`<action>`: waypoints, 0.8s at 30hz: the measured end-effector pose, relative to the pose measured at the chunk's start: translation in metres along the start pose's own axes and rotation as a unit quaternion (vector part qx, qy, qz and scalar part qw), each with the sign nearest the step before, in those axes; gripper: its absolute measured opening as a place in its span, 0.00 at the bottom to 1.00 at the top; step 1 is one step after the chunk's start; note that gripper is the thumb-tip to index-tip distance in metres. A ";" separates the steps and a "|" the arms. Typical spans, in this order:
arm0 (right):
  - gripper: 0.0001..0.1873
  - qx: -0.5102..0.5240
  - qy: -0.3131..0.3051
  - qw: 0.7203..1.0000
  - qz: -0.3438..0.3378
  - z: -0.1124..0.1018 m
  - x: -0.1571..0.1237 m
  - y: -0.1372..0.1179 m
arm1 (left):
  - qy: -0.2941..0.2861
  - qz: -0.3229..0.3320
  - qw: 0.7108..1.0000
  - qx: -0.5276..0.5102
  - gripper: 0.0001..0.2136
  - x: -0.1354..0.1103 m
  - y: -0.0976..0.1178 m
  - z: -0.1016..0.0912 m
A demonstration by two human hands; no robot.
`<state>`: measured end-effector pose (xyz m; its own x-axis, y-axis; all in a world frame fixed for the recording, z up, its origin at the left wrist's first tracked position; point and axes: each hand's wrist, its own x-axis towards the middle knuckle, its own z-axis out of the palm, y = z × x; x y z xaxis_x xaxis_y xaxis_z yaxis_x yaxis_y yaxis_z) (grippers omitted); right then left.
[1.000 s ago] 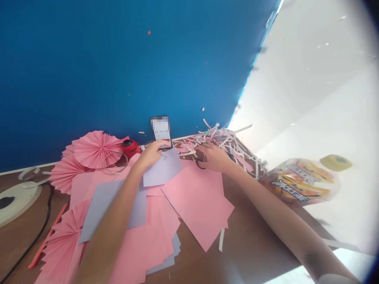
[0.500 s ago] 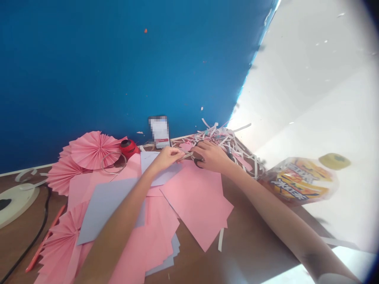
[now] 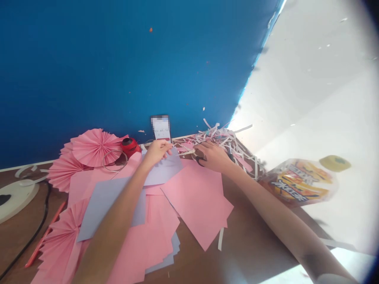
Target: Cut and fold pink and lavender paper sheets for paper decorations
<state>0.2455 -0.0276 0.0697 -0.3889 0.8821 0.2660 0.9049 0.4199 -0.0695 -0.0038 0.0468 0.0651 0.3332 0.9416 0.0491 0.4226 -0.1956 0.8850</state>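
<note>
Two hands meet: left hand (image 3: pixel 158 152) pinches the edge of a pale lilac paper sheet (image 3: pixel 164 171), steadying it for black-handled scissors (image 3: pixel 199 160) clenched in the right hand (image 3: pixel 213 157).

Blue wall (image 3: pixel 89 59), white wall (image 3: pixel 310 79), brown table (image 3: pixel 254 248)

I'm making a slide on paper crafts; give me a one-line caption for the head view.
The left hand holds a lilac sheet while the right hand grips scissors beside paper trimmings.
</note>
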 end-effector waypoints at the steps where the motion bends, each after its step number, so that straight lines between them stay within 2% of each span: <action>1: 0.25 0.002 -0.009 1.000 0.030 0.000 0.000 0.002 | 0.009 0.012 1.000 0.018 0.11 0.001 -0.001 -0.006; 3: 0.26 -0.004 -0.034 0.995 0.095 0.000 0.001 0.006 | 0.016 0.044 0.997 0.068 0.10 0.002 -0.003 -0.015; 5: 0.21 -0.025 -0.065 0.987 0.146 0.001 0.001 0.009 | 0.015 0.085 0.988 0.125 0.13 0.003 -0.003 -0.021; 8: 0.14 -0.068 -0.090 0.976 0.185 0.000 0.002 0.013 | -0.011 0.117 0.982 0.148 0.14 0.003 -0.003 -0.021; 11: 0.14 -0.095 -0.106 0.972 0.185 -0.001 0.002 0.014 | -0.032 0.089 0.987 0.126 0.12 0.002 -0.001 -0.012; 15: 0.14 -0.113 -0.118 0.970 0.181 -0.001 0.000 0.016 | -0.003 0.058 0.986 0.158 0.13 -0.001 -0.002 -0.003; 20: 0.15 -0.126 -0.101 0.970 0.180 0.004 -0.003 0.022 | -0.005 0.082 0.968 0.238 0.11 -0.002 -0.007 -0.002; 24: 0.14 -0.110 -0.127 0.969 0.182 0.008 -0.003 0.027 | 0.015 0.095 0.955 0.281 0.12 -0.002 -0.008 0.000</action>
<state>0.2697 -0.0174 0.0593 -0.0415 0.9990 0.0150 0.9942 0.0398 0.1003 -0.0074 0.0468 0.0576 0.4286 0.8800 0.2048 0.7451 -0.4725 0.4707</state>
